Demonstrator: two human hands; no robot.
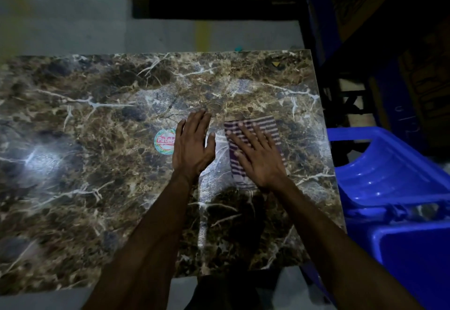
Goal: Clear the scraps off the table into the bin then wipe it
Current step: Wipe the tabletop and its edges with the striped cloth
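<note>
**Item: marble-pattern table, wiping stage**

- Table [102,188]: brown marble-effect top with white veins, seen from above in dim light. No loose scraps show on it; judged from this, the clearing step looks finished and the wipe is the step in hand.
- Striped cloth [272,129]: purple and white, folded flat, lying right of the table's centre and short of the right edge.
- Right hand [255,156]: fingers straight and spread, palm pressed flat on the cloth; not curled round it.
- Left hand [192,144]: fingers straight, flat on or just over the bare top, just beside the cloth and apart from it; contact cannot be told.
- Round sticker [163,141]: fixed label reading "Patels", partly covered by the left hand; not a scrap, by its look.
- Blue plastic bin [401,188]: just beside the table's right edge, cut off by the frame; contents hard to make out.

Remaining, by estimate: how much of the top is wiped cannot be told. The left and near parts are blurred and glare-struck, so small crumbs there could go unseen.
</note>
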